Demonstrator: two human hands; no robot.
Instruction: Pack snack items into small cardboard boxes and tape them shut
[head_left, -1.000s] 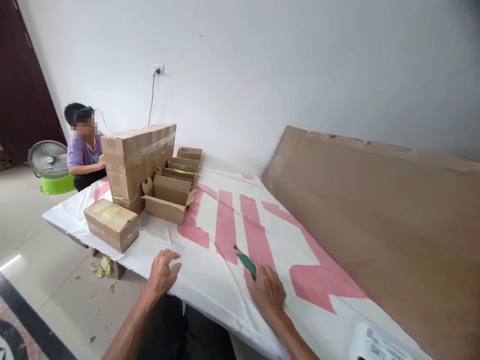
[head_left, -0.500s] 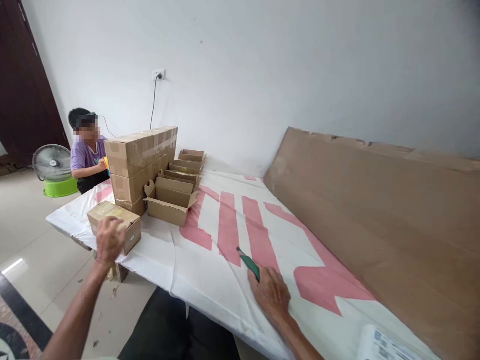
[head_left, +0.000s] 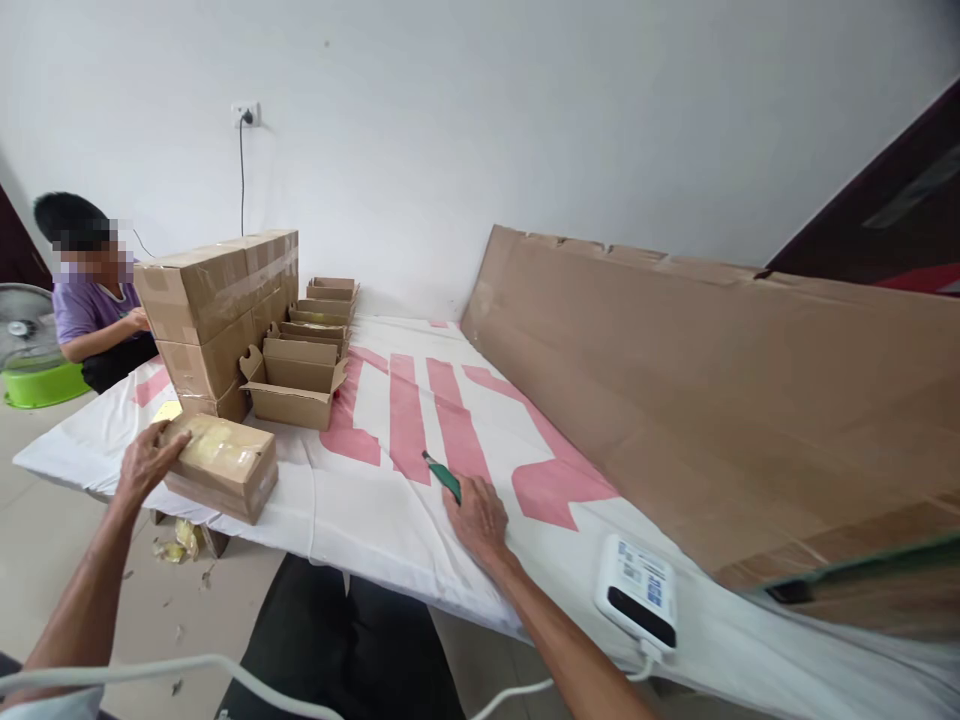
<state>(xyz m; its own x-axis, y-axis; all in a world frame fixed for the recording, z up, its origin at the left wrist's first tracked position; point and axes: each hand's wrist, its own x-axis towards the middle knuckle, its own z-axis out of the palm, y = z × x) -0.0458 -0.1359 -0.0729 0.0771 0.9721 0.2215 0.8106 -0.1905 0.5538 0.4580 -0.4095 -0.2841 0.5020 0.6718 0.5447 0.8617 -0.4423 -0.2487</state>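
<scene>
The left hand (head_left: pixel 146 462) is gripping the taped carton (head_left: pixel 219 467) near the surface (head_left: pixel 360 500) edge, risking a fall, while the right hand (head_left: pixel 474 517) is clasping the green cutter (head_left: pixel 442 477).

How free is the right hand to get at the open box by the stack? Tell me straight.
Probably yes. The right hand rests on the cloth holding a green cutter; only bare cloth lies between it and the open box, though it must lean forward.

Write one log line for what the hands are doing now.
left hand: gripping taped box | right hand: holding green knife on white sheet
</scene>
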